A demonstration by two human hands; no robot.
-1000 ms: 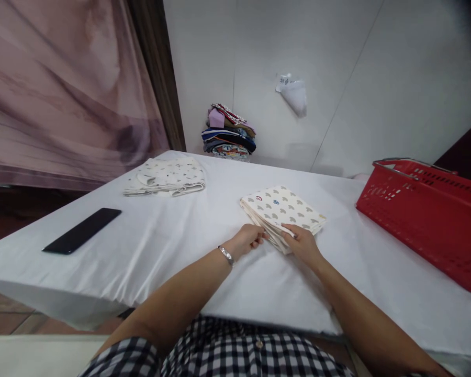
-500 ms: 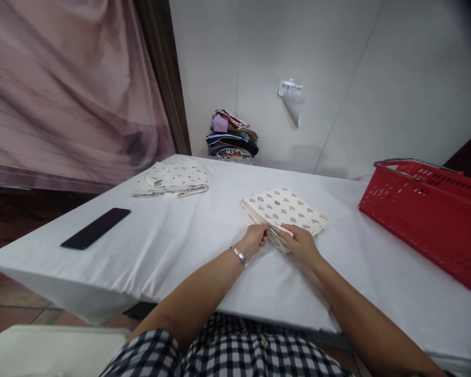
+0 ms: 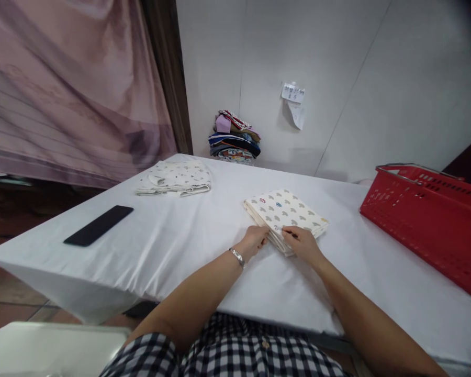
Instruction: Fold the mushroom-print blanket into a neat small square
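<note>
A folded cream cloth (image 3: pixel 288 207) with grey shapes and a few coloured marks lies on the white-covered table (image 3: pixel 172 230) in front of me. Its layers show along the near left edge. My left hand (image 3: pixel 255 239), with a silver bracelet at the wrist, is closed on that layered edge. On the near side of the top layer, my right hand (image 3: pixel 301 244) has thumb and fingers pinched together on the fabric. Both hands are close together, and the far tips of their fingers are partly hidden.
Another folded patterned cloth (image 3: pixel 175 178) lies at the table's back left, with a flat black phone-like slab (image 3: pixel 99 225) nearer. A red basket (image 3: pixel 424 225) stands on the right. Several folded fabrics form a stack (image 3: pixel 234 137) beyond the far edge. A pale seat (image 3: pixel 55 348) is lower left.
My right fingers have let the lifted near edge of the top layer down flat and now pinch on its surface. The left hand keeps its place. The view has shifted slightly.
</note>
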